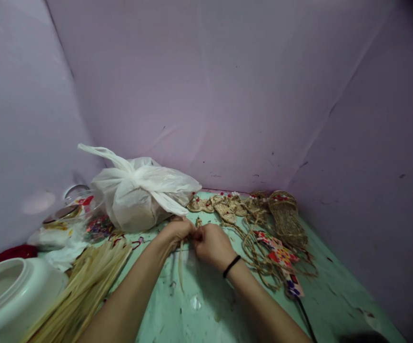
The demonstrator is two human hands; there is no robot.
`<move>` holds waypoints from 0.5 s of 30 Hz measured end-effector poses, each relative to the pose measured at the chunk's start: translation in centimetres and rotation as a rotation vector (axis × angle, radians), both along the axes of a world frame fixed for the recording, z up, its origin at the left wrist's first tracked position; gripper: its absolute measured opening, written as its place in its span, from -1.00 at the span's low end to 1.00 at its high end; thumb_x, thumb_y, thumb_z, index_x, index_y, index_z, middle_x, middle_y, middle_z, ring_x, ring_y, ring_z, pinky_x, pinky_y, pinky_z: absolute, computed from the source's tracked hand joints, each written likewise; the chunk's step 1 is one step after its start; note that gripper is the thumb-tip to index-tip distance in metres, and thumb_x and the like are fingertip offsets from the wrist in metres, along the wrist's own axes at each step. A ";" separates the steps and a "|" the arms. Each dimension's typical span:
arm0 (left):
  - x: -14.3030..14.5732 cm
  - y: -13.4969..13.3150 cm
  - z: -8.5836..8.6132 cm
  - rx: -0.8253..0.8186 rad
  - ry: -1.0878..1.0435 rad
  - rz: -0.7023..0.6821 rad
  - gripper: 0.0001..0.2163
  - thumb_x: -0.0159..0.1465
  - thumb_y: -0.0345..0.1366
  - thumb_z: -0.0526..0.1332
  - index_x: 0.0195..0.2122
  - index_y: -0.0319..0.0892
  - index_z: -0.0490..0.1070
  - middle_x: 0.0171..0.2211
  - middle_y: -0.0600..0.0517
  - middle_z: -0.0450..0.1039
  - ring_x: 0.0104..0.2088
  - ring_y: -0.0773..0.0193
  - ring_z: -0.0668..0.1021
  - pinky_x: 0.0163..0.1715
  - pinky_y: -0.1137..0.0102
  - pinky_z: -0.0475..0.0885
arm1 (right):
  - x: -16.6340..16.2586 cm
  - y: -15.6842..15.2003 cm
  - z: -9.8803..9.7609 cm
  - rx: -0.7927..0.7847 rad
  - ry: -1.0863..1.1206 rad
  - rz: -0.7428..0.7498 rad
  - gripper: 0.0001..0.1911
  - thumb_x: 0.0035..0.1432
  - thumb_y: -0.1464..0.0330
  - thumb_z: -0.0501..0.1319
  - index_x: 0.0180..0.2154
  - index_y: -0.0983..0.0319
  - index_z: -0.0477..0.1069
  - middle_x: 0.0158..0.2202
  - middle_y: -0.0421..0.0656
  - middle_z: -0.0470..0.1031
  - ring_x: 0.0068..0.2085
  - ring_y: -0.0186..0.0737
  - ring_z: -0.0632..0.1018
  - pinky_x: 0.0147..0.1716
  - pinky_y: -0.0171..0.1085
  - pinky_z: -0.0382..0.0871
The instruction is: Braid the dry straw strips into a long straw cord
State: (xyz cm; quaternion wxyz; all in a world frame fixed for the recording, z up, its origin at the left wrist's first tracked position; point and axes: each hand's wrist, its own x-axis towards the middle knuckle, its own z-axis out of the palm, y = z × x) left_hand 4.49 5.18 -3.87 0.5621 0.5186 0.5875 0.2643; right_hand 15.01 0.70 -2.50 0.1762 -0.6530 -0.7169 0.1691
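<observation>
Both hands meet above the middle of the green tabletop [163,295], their fingers pinched close together. My left hand [178,229] is closed on a pale flat strip of dried fibre [181,271], whose loose end hangs down toward the table. Against it, my right hand [211,242] is curled closed, a black band on its wrist. A small tan braided piece [198,222] shows just beyond the fingertips; whether it joins the strip I cannot tell. The pinched fingertips and what lies between them are mostly hidden.
A knotted white plastic bag [138,195] stands behind my left hand. Dried fibre strips [85,281] and a white tub [31,286] lie left. Braided pieces [227,207], a twine bundle [287,219], loose cord [252,252] and a flower-patterned corded tool [279,252] sit right.
</observation>
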 end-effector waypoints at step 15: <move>-0.7 0.1 0.6 -0.117 -0.149 -0.013 -0.94 -0.23 -0.51 0.06 -0.77 -0.27 0.21 -0.85 0.16 0.09 -0.79 0.53 0.10 -0.79 0.57 -0.09 | -0.5 1.7 -1.1 -0.404 0.778 -0.314 -0.89 -0.16 0.49 0.08 -0.47 0.30 0.33 -0.63 -0.18 0.38 -0.62 -0.35 0.40 -0.66 -0.41 0.29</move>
